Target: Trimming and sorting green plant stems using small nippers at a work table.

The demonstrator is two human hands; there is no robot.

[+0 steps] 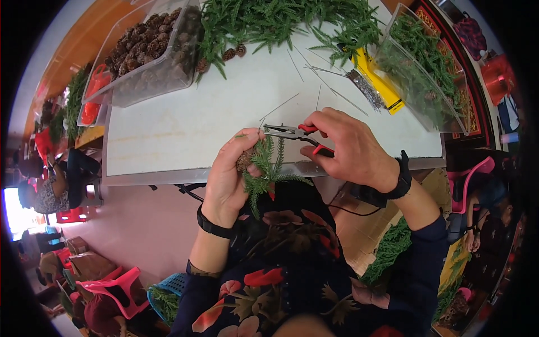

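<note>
Pinched in my left hand (224, 168) are a brown pine cone (244, 161) and a green artificial pine sprig (273, 168), whose needles hang below the fingers. My right hand (359, 149) grips pliers (287, 132) by their red handles. The pliers' jaws point left and touch or nearly touch my left thumb and fingertips, where a thin wire (263, 124) sticks up. Whether the jaws are closed on that wire is too small to tell. Both hands are over the near edge of the white table (168, 140).
A clear bin (151, 84) of pine cones stands back left; another clear bin (443, 121) with green sprigs is at right. Between them lie piled sprigs (252, 25), loose wires (281, 106) and a yellow box (382, 84) with wires. Other people sit at both sides.
</note>
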